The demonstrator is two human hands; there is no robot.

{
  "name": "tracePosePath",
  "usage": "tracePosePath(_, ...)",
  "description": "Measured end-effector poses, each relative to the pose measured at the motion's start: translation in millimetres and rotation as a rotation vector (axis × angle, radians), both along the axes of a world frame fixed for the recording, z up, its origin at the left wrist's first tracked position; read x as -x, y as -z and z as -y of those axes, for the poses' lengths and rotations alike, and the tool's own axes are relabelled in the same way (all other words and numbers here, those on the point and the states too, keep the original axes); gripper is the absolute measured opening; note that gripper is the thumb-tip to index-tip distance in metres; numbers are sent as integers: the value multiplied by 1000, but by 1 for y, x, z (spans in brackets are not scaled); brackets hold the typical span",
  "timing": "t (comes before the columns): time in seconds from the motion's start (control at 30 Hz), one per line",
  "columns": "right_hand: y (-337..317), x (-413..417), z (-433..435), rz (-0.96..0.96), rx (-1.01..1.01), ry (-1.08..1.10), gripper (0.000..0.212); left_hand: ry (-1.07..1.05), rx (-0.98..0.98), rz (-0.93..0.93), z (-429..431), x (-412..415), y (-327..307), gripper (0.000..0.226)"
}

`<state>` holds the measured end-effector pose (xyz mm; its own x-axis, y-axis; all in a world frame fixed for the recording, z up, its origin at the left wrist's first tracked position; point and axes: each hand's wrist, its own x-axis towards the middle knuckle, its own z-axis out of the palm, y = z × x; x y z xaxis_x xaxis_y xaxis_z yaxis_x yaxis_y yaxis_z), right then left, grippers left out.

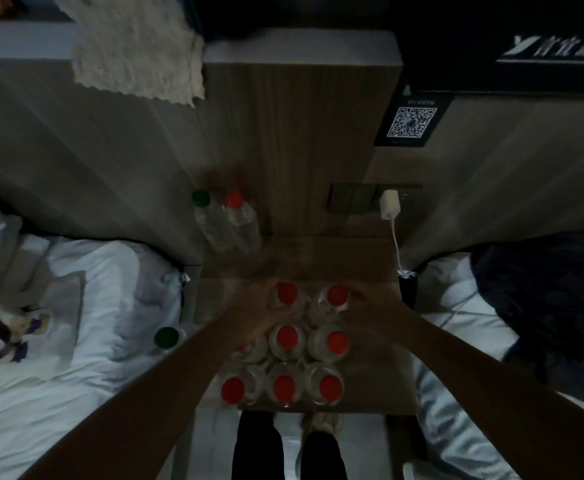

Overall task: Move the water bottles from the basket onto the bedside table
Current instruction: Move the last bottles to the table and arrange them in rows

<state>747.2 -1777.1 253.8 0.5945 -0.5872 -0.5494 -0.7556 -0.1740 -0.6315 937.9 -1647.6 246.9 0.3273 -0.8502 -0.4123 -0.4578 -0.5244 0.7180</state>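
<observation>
Several clear water bottles with red caps (287,336) stand in rows on the wooden bedside table (370,265). My left hand (257,308) curls round the back-left bottle (287,293) of the group. My right hand (370,315) wraps the bottle beside it (336,295). Both hands are blurred in the dim light. Two more bottles, one with a green cap (201,198) and one with a red cap (234,199), stand at the table's far left corner. No basket is in view.
Beds with white sheets flank the table on the left (76,306) and right (457,306). A green-capped bottle (166,337) sits at the left bed's edge. A white charger (388,204) with its cable hangs from the wall socket. My feet (321,424) show below the table.
</observation>
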Motion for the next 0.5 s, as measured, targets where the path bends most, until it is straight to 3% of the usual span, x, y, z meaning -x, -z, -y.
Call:
tracePosePath(0.23, 29, -10, -2, 183, 37, 29, 48, 120, 73, -53, 13, -13, 30, 38)
tracePosePath(0.37, 52, -15, -11, 472, -228, 196, 36, 51, 138, -117, 24, -16, 48, 40)
tracePosePath(0.43, 60, -20, -8, 531, -244, 250, 34, 41, 173, -117, 32, -21, 54, 47)
tracePosePath(0.5, 63, -27, -2, 549, -222, 265, 32, 30, 215, -48, 38, -26, 54, 37)
